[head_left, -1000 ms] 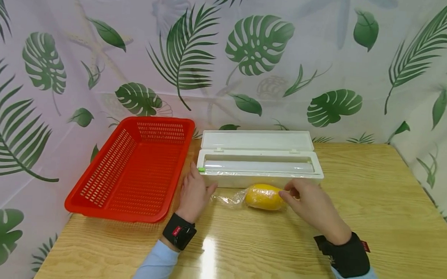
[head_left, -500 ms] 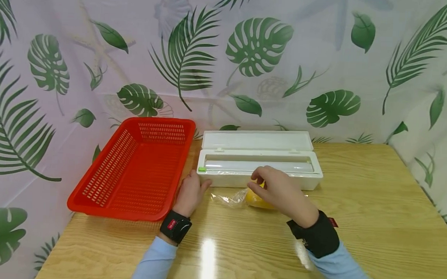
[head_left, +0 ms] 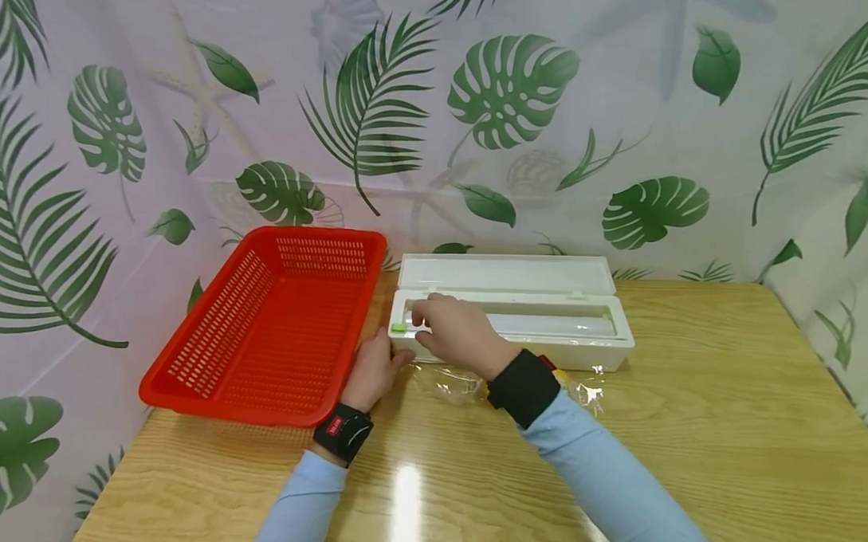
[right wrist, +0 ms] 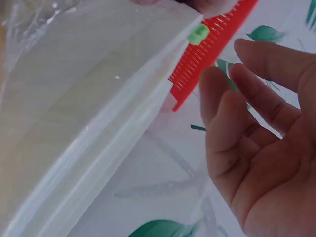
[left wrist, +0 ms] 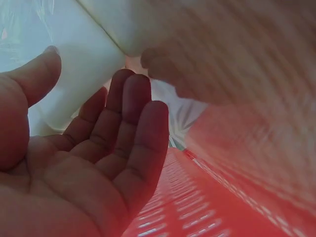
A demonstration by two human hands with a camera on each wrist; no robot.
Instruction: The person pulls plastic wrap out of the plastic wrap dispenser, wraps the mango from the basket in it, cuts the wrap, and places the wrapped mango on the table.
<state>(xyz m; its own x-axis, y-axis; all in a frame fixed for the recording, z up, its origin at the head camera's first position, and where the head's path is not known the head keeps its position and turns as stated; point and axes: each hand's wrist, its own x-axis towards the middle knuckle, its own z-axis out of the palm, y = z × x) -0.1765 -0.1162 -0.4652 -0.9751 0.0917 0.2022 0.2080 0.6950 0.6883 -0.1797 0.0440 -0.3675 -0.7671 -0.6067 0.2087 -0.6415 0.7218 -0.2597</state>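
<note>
A white cling film dispenser (head_left: 546, 355) lies across the table with its lid (head_left: 506, 273) tipped back and the film roll (head_left: 547, 325) showing inside. My left hand (head_left: 373, 371) touches the dispenser's left end, thumb by the front face and fingers loosely bent by the end wall. Above that same end, my right hand (head_left: 460, 332) hovers near a green slide cutter (head_left: 399, 328), its bent fingers holding nothing in the right wrist view. A yellow, oval, fruit-like thing (head_left: 561, 377) wrapped in clear film (head_left: 448, 381) lies before the dispenser, mostly hidden by my right wrist.
A red plastic basket (head_left: 344, 379) with slotted walls stands at the left, its rim close beside my left hand. Behind the wooden table (head_left: 722, 440) hangs a leaf-patterned sheet (head_left: 410, 142), which also covers both sides.
My right hand has left the wrapped yellow thing and moved leftward over the dispenser to the green cutter. My left hand has drawn in slightly against the dispenser's left end.
</note>
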